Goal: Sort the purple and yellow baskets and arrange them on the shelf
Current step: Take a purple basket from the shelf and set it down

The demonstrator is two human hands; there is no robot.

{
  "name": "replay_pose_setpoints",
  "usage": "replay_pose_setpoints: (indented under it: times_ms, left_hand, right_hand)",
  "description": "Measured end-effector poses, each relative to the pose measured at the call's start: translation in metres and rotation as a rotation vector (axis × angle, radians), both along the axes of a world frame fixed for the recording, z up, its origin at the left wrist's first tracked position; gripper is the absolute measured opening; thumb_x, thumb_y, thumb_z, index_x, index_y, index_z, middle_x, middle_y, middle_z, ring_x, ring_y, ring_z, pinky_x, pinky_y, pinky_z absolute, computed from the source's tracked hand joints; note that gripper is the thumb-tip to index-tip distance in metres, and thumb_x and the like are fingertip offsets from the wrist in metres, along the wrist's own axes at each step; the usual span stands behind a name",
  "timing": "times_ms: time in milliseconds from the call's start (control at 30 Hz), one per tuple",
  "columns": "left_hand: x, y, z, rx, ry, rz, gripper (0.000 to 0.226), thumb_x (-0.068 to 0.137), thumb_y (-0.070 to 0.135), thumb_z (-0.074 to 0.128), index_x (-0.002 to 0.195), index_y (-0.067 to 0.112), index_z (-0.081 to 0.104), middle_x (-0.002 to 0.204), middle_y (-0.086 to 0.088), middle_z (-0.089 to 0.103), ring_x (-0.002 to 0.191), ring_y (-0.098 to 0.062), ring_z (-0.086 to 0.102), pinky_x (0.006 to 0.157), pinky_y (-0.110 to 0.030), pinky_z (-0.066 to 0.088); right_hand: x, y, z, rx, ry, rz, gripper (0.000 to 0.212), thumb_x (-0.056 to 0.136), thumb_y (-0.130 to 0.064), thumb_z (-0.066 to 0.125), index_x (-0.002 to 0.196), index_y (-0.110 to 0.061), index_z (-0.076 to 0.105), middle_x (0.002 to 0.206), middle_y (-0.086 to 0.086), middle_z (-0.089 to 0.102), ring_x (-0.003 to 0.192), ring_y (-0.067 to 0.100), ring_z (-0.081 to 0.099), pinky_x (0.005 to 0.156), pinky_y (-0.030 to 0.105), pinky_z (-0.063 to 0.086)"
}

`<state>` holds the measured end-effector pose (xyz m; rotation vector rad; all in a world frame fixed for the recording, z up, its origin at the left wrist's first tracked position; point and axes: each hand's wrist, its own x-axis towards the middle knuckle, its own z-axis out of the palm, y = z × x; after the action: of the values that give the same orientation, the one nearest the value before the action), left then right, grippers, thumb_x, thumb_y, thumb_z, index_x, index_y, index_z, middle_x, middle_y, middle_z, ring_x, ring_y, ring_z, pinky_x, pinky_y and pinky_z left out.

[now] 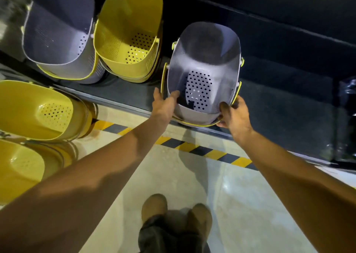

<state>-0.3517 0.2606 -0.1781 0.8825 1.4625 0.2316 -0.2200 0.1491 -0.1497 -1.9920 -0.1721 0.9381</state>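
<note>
A purple basket (217, 64) with a perforated bottom and a yellow handle rests at the front edge of the dark shelf (123, 95). My left hand (165, 104) grips its near-left rim, thumb inside. My right hand (234, 114) holds its near-right rim and the yellow handle. Further left on the shelf stand another purple basket (59, 33) and a yellow basket (127, 31), side by side. Two stacks of yellow baskets (28, 110) sit on the floor at the left.
A black-and-yellow striped line (192, 148) runs across the pale floor along the shelf front. My shoes (175, 214) are below. A dark plastic-wrapped object (346, 102) sits at the shelf's far right. The shelf to the right of the held basket is bare.
</note>
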Motion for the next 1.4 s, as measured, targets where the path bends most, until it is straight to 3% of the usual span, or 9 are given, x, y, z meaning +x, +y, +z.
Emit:
replay_pose_setpoints:
  times_ms: [133, 233, 367, 433, 733, 867, 1000, 1133, 1400]
  left_hand:
    - [-0.044, -0.042, 0.048, 0.059, -0.061, -0.016, 0.057, 0.094, 0.019, 0.056, 0.146, 0.022, 0.033, 0.139, 0.003, 0.049, 0.123, -0.020, 0.051, 0.106, -0.044, 0.041]
    - [-0.082, -0.079, 0.098, 0.077, -0.097, -0.038, 0.044, 0.096, 0.009, 0.052, 0.136, 0.023, 0.042, 0.111, 0.003, 0.059, 0.093, -0.012, 0.058, 0.079, -0.033, 0.050]
    - [-0.125, -0.120, 0.141, -0.035, -0.011, -0.036, 0.062, 0.094, 0.011, 0.051, 0.147, 0.031, 0.027, 0.125, -0.003, 0.057, 0.094, -0.016, 0.057, 0.067, -0.030, 0.044]
    - [-0.148, -0.144, 0.166, -0.066, -0.021, 0.010, 0.063, 0.093, 0.008, 0.051, 0.146, 0.031, 0.026, 0.125, -0.002, 0.055, 0.096, -0.018, 0.056, 0.064, -0.027, 0.044]
    - [-0.275, -0.203, 0.271, -0.083, -0.029, 0.305, 0.069, 0.090, 0.012, 0.052, 0.147, 0.033, 0.020, 0.125, -0.004, 0.057, 0.111, -0.025, 0.056, 0.099, -0.054, 0.045]
    - [-0.354, -0.201, 0.310, -0.038, 0.008, 0.429, 0.061, 0.090, 0.017, 0.050, 0.143, 0.030, 0.024, 0.124, -0.006, 0.054, 0.110, -0.027, 0.054, 0.094, -0.048, 0.048]
    - [-0.443, -0.189, 0.335, 0.016, 0.044, 0.571, 0.053, 0.087, 0.015, 0.049, 0.136, 0.027, 0.031, 0.097, 0.000, 0.054, 0.080, -0.018, 0.050, 0.067, -0.031, 0.045]
    - [-0.540, -0.183, 0.340, 0.002, 0.020, 0.652, 0.057, 0.078, 0.004, 0.045, 0.131, 0.021, 0.040, 0.083, 0.000, 0.052, 0.065, -0.017, 0.052, 0.062, -0.032, 0.051]
    - [-0.701, -0.116, 0.325, -0.002, -0.077, 0.828, 0.045, 0.082, 0.000, 0.043, 0.123, 0.020, 0.044, 0.090, -0.004, 0.054, 0.078, -0.023, 0.053, 0.068, -0.037, 0.052]
  right_hand:
    - [-0.029, -0.052, 0.039, -0.067, -0.056, 0.099, 0.031, 0.091, -0.009, 0.054, 0.121, -0.016, 0.049, 0.091, -0.003, 0.060, 0.087, 0.025, 0.063, 0.077, 0.052, 0.057]
    - [-0.056, -0.084, 0.075, -0.039, 0.008, 0.158, 0.033, 0.091, -0.008, 0.054, 0.121, -0.021, 0.049, 0.094, -0.013, 0.059, 0.095, 0.024, 0.062, 0.084, 0.054, 0.055]
    - [-0.085, -0.118, 0.115, -0.075, 0.034, 0.291, 0.038, 0.083, -0.022, 0.058, 0.118, -0.030, 0.046, 0.092, -0.003, 0.062, 0.085, 0.026, 0.062, 0.083, 0.051, 0.054]
    - [-0.096, -0.130, 0.134, -0.040, 0.066, 0.340, 0.035, 0.093, -0.007, 0.053, 0.120, -0.027, 0.043, 0.094, -0.001, 0.061, 0.081, 0.022, 0.059, 0.072, 0.037, 0.056]
    - [-0.190, -0.122, 0.242, -0.063, 0.036, 0.697, 0.040, 0.085, -0.009, 0.052, 0.120, -0.027, 0.053, 0.092, -0.004, 0.067, 0.069, 0.011, 0.062, 0.061, 0.028, 0.053]
    - [-0.267, -0.087, 0.282, -0.041, 0.060, 0.874, 0.035, 0.084, -0.008, 0.050, 0.114, -0.027, 0.053, 0.084, -0.007, 0.064, 0.064, 0.008, 0.058, 0.052, 0.019, 0.045]
    - [-0.355, -0.049, 0.311, -0.036, 0.074, 1.021, 0.040, 0.082, -0.009, 0.050, 0.119, -0.022, 0.053, 0.084, 0.008, 0.060, 0.065, 0.023, 0.052, 0.060, 0.031, 0.041]
    - [-0.446, -0.014, 0.330, -0.050, 0.090, 1.152, 0.051, 0.082, -0.008, 0.052, 0.131, -0.022, 0.045, 0.083, 0.004, 0.056, 0.069, 0.025, 0.049, 0.064, 0.034, 0.041]
    - [-0.625, 0.078, 0.315, -0.088, 0.051, 1.175, 0.048, 0.084, -0.017, 0.054, 0.131, -0.018, 0.045, 0.111, 0.003, 0.058, 0.092, 0.023, 0.054, 0.076, 0.034, 0.044]
